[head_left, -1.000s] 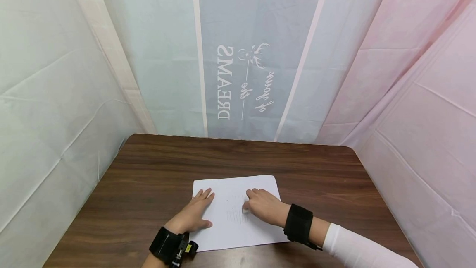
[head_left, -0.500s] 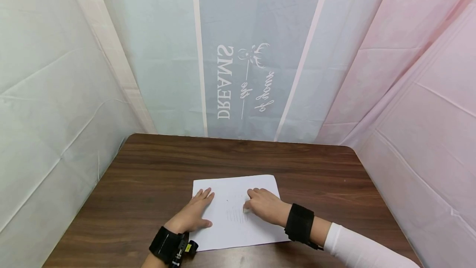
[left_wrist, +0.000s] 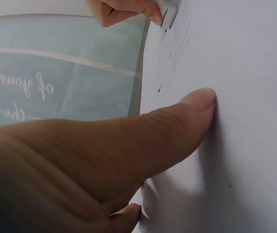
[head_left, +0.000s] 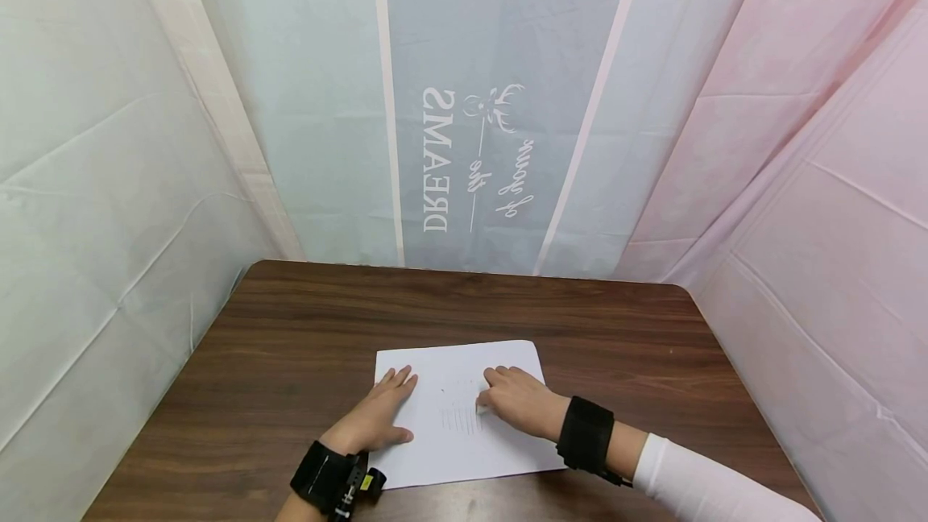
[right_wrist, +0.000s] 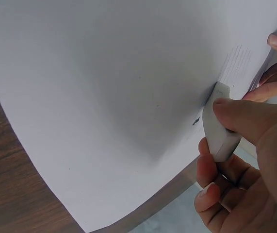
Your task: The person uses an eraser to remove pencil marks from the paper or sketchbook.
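Note:
A white sheet of paper (head_left: 435,466) lies on the table with a row of thin pencil lines (head_left: 457,420) near its middle. Its left part is under my left hand (head_left: 373,419), which rests on it with fingers spread and thumb out. My right hand (head_left: 524,403) pinches a white eraser (right_wrist: 218,127) between thumb and curled fingers. In the right wrist view the eraser's end meets the paper at the edge of the pencil lines. A dark eraser crumb (right_wrist: 196,121) lies beside it. From the left wrist, the thumb (left_wrist: 201,99) presses on the paper.
The dark wood table (head_left: 312,329) extends around the paper on all sides. Pale fabric curtains (head_left: 326,103) with mirrored lettering hang behind it and at both sides. Small dark specks dot the paper. Black straps (head_left: 586,435) wrap both wrists.
My right hand with the eraser has shifted very slightly to the right over the pencil lines. The left hand and the paper keep their places.

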Demonstrator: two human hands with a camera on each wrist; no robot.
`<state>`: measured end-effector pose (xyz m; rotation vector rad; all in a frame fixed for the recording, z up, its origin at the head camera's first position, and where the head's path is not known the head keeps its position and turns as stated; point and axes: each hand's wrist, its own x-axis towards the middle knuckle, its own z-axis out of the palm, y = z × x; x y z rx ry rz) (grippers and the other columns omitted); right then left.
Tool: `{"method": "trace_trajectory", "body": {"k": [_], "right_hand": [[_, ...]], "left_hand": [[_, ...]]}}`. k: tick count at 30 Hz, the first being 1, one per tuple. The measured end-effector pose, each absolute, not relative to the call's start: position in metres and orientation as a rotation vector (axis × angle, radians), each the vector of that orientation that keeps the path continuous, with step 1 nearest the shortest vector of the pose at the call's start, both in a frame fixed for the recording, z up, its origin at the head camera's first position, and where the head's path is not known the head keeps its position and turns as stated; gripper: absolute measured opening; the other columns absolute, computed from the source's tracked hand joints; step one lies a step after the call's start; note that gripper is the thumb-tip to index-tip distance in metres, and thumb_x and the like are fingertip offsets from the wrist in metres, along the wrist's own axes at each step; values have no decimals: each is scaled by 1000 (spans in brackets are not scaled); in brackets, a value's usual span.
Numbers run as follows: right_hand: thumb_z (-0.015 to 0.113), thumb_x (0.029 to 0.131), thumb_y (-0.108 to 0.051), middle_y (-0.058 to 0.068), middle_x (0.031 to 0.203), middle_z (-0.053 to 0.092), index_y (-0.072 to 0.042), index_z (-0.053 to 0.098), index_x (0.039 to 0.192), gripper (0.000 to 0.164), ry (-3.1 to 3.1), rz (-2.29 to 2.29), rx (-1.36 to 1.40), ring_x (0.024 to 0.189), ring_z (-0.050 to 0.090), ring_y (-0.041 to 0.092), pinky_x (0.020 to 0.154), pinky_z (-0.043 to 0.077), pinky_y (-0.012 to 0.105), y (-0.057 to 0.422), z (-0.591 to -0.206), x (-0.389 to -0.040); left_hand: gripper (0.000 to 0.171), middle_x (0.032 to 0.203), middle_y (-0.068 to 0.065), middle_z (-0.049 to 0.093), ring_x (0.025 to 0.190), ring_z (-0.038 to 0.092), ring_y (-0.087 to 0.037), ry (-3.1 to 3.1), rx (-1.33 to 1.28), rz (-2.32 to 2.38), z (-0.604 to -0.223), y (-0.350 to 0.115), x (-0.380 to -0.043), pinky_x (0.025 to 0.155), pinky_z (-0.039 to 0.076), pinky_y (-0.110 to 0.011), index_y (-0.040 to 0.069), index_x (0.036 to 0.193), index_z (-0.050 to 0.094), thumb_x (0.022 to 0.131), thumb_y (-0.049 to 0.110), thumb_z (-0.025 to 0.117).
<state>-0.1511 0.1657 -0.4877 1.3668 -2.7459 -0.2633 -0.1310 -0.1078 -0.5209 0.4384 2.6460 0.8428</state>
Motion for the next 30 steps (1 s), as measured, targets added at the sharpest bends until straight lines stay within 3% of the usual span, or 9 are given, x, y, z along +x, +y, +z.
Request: {"method": "trace_trajectory", "body": {"k": [30], "right_hand": [[74,91,-18,-2,83,60,-25,80,101,13,-2749,-273,1347,70,47,8,63,47,23,174,-492,-152]], "left_hand": [[85,165,-21,31,154,21,-46,2630,421,861,-519,-108,-130,122,24,-64,-2,150,45,77,14,87]]}}
